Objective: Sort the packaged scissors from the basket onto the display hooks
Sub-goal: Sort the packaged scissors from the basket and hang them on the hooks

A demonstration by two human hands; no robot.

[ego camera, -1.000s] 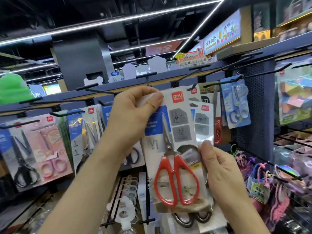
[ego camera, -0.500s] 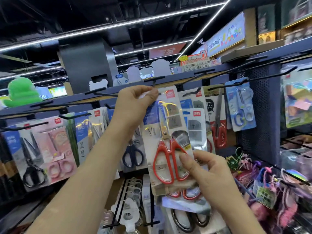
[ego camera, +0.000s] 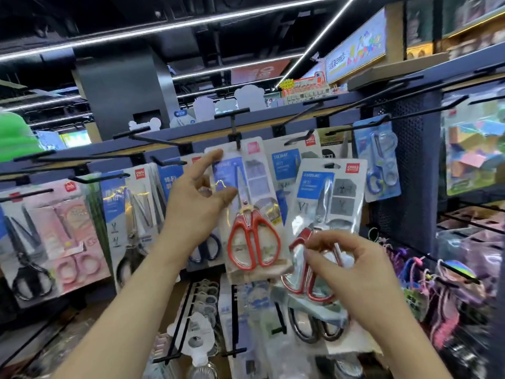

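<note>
At the left edge of the display rack (ego camera: 273, 116) we noted a pink scissors pack (ego camera: 68, 228). The left hand (ego camera: 196, 212) was spread loose and gripped nothing; its thumb tip lay against the front of the red-handled scissors pack (ego camera: 254, 214), which hung from a hook (ego camera: 235, 124) near the middle of the rack's upper edge. The right hand (ego camera: 355, 269) pinched a second red-handled pack (ego camera: 328, 192) at its handles, tilted, just right of the hung pack. A blue-handled pack (ego camera: 379, 160) hung toward the right edge.
</note>
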